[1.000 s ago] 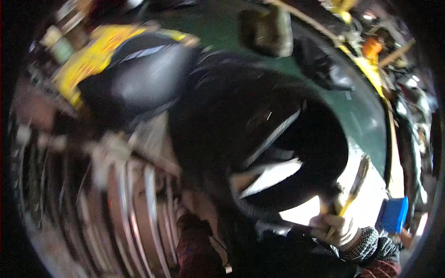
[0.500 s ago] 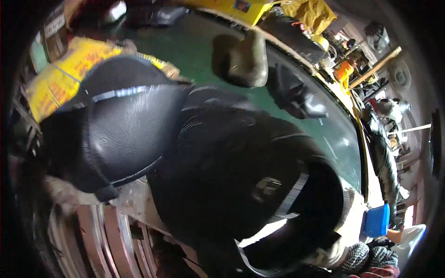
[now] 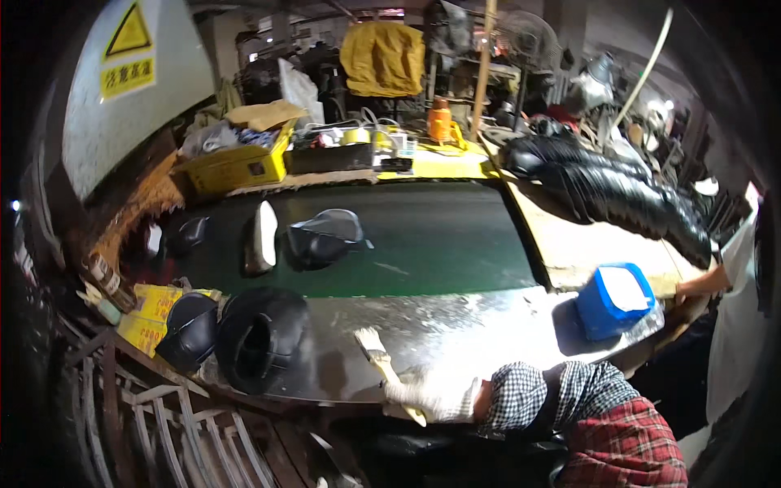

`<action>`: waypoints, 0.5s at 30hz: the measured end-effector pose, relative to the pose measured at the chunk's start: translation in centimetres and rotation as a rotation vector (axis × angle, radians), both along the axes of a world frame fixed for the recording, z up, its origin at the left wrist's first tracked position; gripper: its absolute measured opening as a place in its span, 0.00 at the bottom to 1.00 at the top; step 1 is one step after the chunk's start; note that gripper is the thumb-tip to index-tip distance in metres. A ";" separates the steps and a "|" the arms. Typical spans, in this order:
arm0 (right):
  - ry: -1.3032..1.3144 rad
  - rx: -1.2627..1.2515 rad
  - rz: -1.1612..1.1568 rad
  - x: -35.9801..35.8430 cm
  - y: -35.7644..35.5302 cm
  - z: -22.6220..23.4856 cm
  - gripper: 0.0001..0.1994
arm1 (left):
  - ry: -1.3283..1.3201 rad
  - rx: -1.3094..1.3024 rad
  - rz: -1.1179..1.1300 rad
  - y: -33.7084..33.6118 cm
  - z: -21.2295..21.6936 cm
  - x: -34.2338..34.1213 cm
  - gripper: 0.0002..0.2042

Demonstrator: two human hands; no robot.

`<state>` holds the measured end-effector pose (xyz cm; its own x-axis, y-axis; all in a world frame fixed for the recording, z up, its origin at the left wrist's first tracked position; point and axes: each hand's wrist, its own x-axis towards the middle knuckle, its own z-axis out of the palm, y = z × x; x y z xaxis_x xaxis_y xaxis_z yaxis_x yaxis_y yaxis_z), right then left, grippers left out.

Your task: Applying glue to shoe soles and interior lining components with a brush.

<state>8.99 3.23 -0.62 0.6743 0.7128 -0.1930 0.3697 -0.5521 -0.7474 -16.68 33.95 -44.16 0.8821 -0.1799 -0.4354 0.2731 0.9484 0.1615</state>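
Observation:
My right hand (image 3: 435, 394), in a whitish glove below a checkered sleeve, is closed around the pale handle of a flat paintbrush (image 3: 373, 345). Its bristles point up and left, over the near strip of the bench (image 3: 423, 325). To the left of the brush rests a rounded black padded piece (image 3: 281, 325) with a dark opening in it. Beside that lies a smaller black seat-shaped piece (image 3: 192, 333), partly against a yellow printed package (image 3: 150, 313). My left hand is out of sight.
A blue tub (image 3: 616, 305) with something white in it stands at the right. On the dark green surface (image 3: 439, 244) sit a black piece (image 3: 327, 236) and a white upright form (image 3: 262, 234). Behind are a yellow crate (image 3: 236, 167) and an orange bottle (image 3: 440, 122). Metal bars (image 3: 175, 431) fill the lower left.
The view has swung and lifted. The black pieces that loomed close across the middle now rest at the bench's left. The brush in my right hand has become visible.

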 end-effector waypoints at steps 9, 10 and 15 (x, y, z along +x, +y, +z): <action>-0.127 0.982 -0.747 -4.5 -25.7 7.5 0.11 | -0.686 -0.171 -0.112 -8.4 24.2 0.6 0.49; -0.573 0.777 -0.903 -4.2 -29.7 6.6 0.14 | -0.454 0.028 0.011 -13.6 33.8 3.4 0.49; -0.610 0.385 -1.117 -4.5 -41.3 6.9 0.13 | -0.805 0.248 -0.131 -25.6 40.0 14.1 0.45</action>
